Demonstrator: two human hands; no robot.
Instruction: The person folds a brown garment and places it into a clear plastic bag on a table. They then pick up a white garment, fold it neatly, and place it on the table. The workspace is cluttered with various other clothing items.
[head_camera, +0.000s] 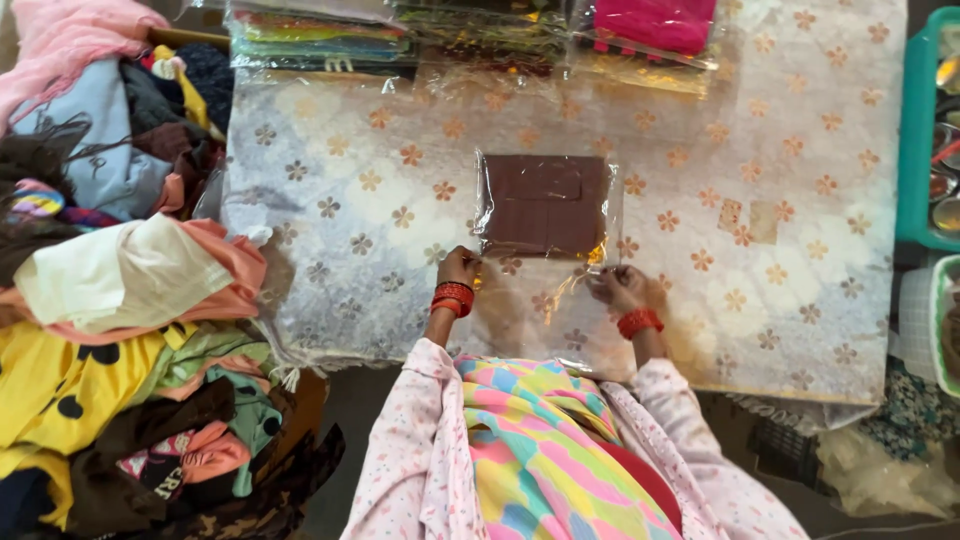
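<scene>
Both hands, left hand (459, 268) and right hand (617, 287), pinch the clear bag (545, 290) at its open end. Brown folded cloth (545, 205) sits inside the bag, beyond the hands.

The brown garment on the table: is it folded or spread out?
Folded. The brown garment lies as a flat, neat rectangle inside a clear plastic bag, whose near end both hands pinch.

Pink speckled sleeves, red bangles at both wrists — a multicoloured scarf.

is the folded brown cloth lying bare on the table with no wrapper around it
No, the folded brown cloth sits inside a clear plastic bag whose open end both hands grip.
</scene>
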